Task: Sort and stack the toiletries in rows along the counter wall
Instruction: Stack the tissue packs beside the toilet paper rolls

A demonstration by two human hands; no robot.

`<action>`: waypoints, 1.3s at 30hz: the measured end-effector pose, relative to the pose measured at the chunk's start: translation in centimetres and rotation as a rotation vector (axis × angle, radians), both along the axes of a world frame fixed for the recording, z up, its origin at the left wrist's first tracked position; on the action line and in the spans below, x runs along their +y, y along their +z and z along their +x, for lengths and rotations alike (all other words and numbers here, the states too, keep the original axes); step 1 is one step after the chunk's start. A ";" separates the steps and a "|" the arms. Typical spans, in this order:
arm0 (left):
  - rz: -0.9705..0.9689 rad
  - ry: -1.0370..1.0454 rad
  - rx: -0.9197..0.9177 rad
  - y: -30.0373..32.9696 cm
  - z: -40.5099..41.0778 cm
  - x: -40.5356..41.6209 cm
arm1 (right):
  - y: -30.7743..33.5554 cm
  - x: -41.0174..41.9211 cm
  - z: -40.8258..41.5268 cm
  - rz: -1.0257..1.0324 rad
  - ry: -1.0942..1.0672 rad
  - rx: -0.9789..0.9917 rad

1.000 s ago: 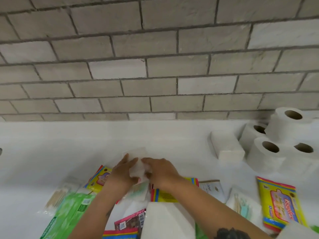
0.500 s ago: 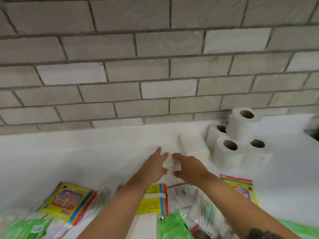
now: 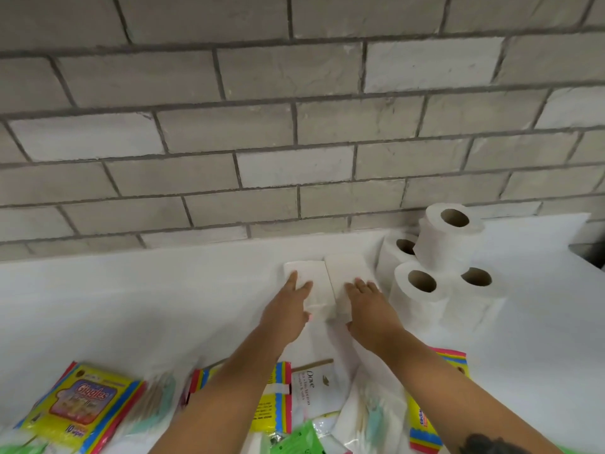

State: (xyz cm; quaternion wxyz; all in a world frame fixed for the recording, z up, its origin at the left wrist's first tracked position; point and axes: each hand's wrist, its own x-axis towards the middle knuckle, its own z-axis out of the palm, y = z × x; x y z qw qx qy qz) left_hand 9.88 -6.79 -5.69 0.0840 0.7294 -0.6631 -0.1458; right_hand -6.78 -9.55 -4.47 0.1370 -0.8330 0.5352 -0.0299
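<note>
While the loose heap of packets nearest us waits unsorted, we can leave it alone: the yellow wipes pack (image 3: 77, 404) lies at the near left, the white Dove sachet (image 3: 311, 391) sits between our forearms, and another striped yellow pack (image 3: 435, 404) peeks out under the right arm. Just beyond them our left hand (image 3: 289, 309) lies flat on the left white tissue pack (image 3: 307, 280), fingers straight and pressing down, not curled round it. Our right hand (image 3: 368, 304) rests the same way on the right white tissue pack (image 3: 348, 273), fingers extended over its near end. Both packs lie on the white counter (image 3: 131, 306), side by side with their long edges touching or very nearly so; we cannot tell whether a thin gap remains. To do this step well, we judge that we should slide both packs together with flat palms, keeping their far ends level, so the row reads straight against the wall. We should press lightly, since soft packs buckle under weight. Just to the right stand the toilet rolls (image 3: 438, 270), three below and one on top, so the right pack wants to end up snug beside them without nudging the stack. Farthest off runs the grey brick wall (image 3: 294, 126), our line to square against
</note>
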 end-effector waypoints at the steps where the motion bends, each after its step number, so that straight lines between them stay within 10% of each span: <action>1: -0.002 0.013 0.004 -0.1 0.0 -0.3 | 0.0 -0.1 0.0 -0.010 0.003 0.002; 20: -0.166 0.087 -0.447 0.2 -2.2 -0.6 | 0.6 -0.6 0.0 -0.123 0.048 0.125; 39: -0.119 -0.014 0.165 3.5 -6.5 7.3 | 5.1 7.0 -7.7 0.090 -0.073 -0.227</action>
